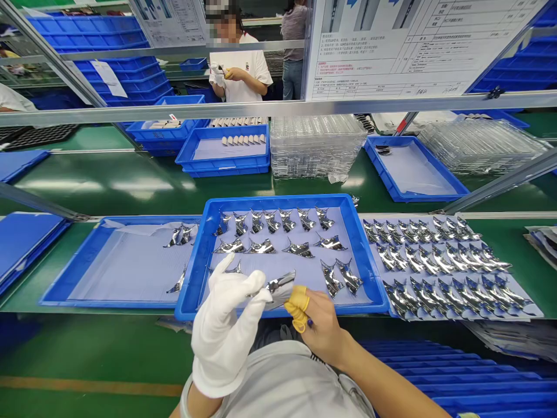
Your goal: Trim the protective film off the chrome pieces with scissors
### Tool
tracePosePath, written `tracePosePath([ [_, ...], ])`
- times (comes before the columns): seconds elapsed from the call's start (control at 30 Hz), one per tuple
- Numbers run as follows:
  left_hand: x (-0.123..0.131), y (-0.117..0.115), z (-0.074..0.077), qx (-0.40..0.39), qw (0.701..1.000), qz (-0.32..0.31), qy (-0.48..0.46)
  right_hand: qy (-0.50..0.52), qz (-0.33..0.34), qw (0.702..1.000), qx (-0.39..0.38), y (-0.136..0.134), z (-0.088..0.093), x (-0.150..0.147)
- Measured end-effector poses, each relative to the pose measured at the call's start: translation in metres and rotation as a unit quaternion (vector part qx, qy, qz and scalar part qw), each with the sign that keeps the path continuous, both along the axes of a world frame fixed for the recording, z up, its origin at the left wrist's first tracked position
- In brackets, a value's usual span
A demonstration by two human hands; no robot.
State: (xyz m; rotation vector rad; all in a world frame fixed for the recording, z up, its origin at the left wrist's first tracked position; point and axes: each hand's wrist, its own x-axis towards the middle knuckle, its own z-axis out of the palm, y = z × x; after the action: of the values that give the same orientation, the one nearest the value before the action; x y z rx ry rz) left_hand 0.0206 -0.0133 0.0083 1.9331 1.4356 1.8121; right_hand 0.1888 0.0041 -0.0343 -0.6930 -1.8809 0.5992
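My left hand [228, 325], in a white glove, pinches a shiny chrome-plated part [281, 285] between thumb and fingers. At its other end is my right hand [319, 325], with yellow finger cots on some fingertips; these fingers are curled close against the part, and a small dark blue tip shows among them. What the right hand holds is mostly hidden. Both hands are over the front edge of a blue tray [378, 278] lined with white sheet. Inside the tray, similar curved chrome parts [287, 220] lie in rows, some behind the gloved hand.
A second blue tray [65, 293] at left holds a few chrome parts. Rows of them lie on a white sheet [528, 307] at right. Behind are clear plastic trays [317, 148] and blue trays [226, 168]. A metal rail [261, 110] crosses above the bench. A co-worker [243, 69] is opposite.
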Motion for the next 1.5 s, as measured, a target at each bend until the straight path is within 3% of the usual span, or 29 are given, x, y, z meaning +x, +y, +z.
tracePosePath([
  [0.17,-0.001,-0.001,0.006,0.003,0.999,-0.047,0.011,0.066,0.069,0.986,-0.134,0.003,0.001,-0.007],
  [0.33,-0.002,0.001,-0.004,-0.057,0.991,-0.011,-0.122,0.122,0.125,0.955,-0.241,0.003,0.012,-0.007],
  [0.5,-0.001,0.007,-0.008,-0.234,0.917,0.016,-0.322,0.146,0.177,0.904,-0.361,0.001,0.030,-0.004],
  [0.63,0.000,0.013,-0.006,-0.283,0.884,0.015,-0.373,0.174,0.190,0.867,-0.427,-0.001,0.033,-0.005],
  [0.77,0.001,0.016,-0.004,-0.264,0.886,0.019,-0.381,0.233,0.197,0.795,-0.524,-0.002,0.026,-0.010],
  [0.9,0.005,0.017,-0.003,-0.211,0.920,0.030,-0.328,0.277,0.215,0.731,-0.585,-0.001,0.019,-0.014],
  [1.0,0.007,0.018,-0.002,-0.180,0.945,0.025,-0.273,0.286,0.215,0.725,-0.588,-0.001,0.016,-0.014],
  [1.13,0.007,0.019,0.000,-0.169,0.956,0.010,-0.241,0.287,0.208,0.729,-0.586,-0.002,0.015,-0.013],
  [1.5,0.002,0.018,-0.003,-0.225,0.921,-0.027,-0.318,0.263,0.163,0.777,-0.549,-0.005,0.021,-0.010],
])
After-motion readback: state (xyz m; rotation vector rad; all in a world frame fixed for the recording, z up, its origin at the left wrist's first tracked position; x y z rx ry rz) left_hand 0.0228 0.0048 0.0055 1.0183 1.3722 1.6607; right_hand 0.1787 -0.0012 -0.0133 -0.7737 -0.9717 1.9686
